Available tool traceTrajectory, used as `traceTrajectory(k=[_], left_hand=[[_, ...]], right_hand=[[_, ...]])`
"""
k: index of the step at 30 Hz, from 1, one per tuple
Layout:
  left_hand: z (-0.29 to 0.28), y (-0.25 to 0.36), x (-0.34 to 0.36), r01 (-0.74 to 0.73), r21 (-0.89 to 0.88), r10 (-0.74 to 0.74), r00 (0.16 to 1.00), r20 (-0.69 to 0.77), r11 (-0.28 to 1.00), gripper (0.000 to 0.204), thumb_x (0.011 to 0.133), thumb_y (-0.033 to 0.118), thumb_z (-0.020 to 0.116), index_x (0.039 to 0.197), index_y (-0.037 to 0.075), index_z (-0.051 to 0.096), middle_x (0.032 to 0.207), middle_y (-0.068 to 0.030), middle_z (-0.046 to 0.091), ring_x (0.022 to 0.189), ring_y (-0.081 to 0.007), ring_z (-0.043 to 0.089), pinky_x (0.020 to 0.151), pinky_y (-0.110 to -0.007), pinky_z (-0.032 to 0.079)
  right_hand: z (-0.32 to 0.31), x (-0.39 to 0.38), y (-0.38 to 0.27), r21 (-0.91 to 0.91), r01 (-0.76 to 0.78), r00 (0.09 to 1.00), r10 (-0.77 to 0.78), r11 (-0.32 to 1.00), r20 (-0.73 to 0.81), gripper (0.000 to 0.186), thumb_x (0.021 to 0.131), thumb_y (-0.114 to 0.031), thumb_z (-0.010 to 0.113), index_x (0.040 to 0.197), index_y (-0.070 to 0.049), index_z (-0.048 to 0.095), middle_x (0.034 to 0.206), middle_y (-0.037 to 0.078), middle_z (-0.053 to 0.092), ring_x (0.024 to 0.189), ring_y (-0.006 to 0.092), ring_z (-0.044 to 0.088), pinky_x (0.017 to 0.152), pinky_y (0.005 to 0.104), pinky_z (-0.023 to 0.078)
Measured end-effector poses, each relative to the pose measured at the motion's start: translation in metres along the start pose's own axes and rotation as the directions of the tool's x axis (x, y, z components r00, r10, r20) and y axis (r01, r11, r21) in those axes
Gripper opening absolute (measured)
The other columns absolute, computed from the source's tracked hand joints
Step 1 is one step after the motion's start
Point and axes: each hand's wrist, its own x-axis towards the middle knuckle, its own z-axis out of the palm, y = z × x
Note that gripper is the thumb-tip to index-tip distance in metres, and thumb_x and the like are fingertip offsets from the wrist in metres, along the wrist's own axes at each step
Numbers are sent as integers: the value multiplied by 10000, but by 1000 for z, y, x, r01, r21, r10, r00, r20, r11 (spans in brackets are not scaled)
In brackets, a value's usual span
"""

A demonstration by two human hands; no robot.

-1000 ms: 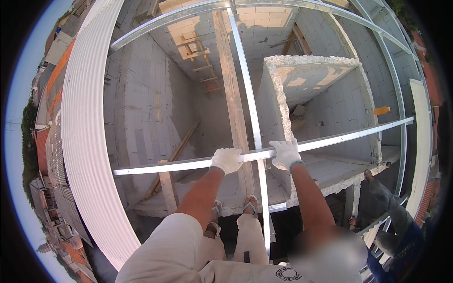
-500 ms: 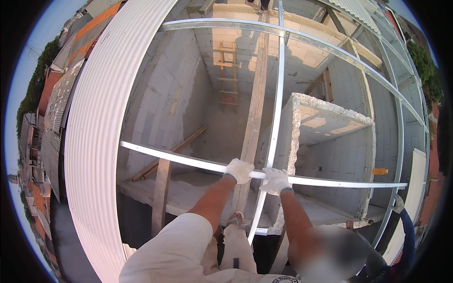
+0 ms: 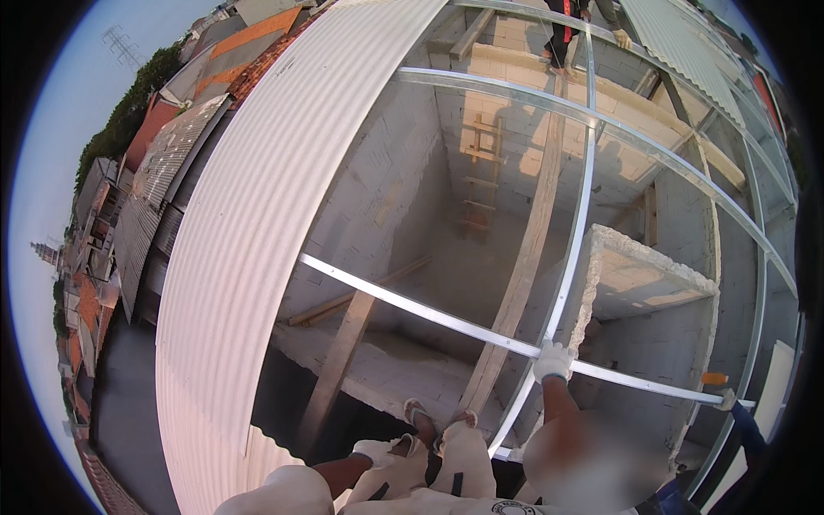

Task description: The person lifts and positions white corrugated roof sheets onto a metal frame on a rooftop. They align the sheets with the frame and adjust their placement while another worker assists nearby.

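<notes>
My right hand (image 3: 554, 360), in a white knitted glove, is closed round a thin silver metal batten (image 3: 438, 320) where it crosses a long metal rafter (image 3: 577, 249). My left hand (image 3: 376, 452), gloved alike, is off the metal and rests by my pale trouser leg, its fingers loosely extended with nothing visible in them. The batten's left end meets a white corrugated roof sheet (image 3: 257, 215). At its right end, a co-worker's gloved hand (image 3: 728, 399) with a dark blue sleeve touches it. My sandalled feet stand near a wooden beam (image 3: 525, 240).
Below the frame lies a deep room with pale block walls (image 3: 369, 197) and a wooden ladder (image 3: 481, 176). A rough-edged block enclosure (image 3: 657, 296) rises at right. Another person (image 3: 562, 39) stands at the far end. A second metal batten (image 3: 515, 90) spans farther off.
My left hand has let go of the batten and moved down beside my leg. My right hand stays on the crossing. The view has shifted left, and the co-worker's hand has reached the batten's right end.
</notes>
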Motion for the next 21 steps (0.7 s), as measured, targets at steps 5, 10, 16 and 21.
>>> traceTrajectory(k=[5,10,16,21], left_hand=[[59,-37,-112,237,-428,-183,970,163,872,860,1073,832,469,1568,175,724,1551,-202,734,1511,-420,632,1264,-465,484],[32,-30,-160,207,-566,-109,973,202,798,830,1066,806,513,1586,187,701,1572,-190,723,1519,-393,630,1271,-455,480],[-25,-36,-137,119,-538,-30,985,171,835,820,1061,795,535,1590,188,696,1568,-188,726,1519,-388,631,1270,-454,482],[-67,-39,-112,60,-443,28,981,190,894,814,1057,786,553,1593,189,692,1565,-187,728,1519,-384,631,1269,-454,483]], right_hand=[[15,3,2,-31,-22,1000,23,999,16,570,998,-442,829,1469,-166,665,1333,150,734,1329,381,691,1240,555,381],[11,5,3,-48,-50,996,53,998,71,527,1018,-428,802,1452,-161,662,1355,151,738,1362,371,682,1233,539,384],[9,13,-1,-37,-90,990,94,995,108,457,1019,-298,747,1449,-161,671,1383,149,741,1389,361,676,1261,547,352],[9,6,-2,-26,-92,996,93,995,16,348,1052,-244,654,1386,-187,728,1323,126,769,1305,324,724,1231,570,335]])
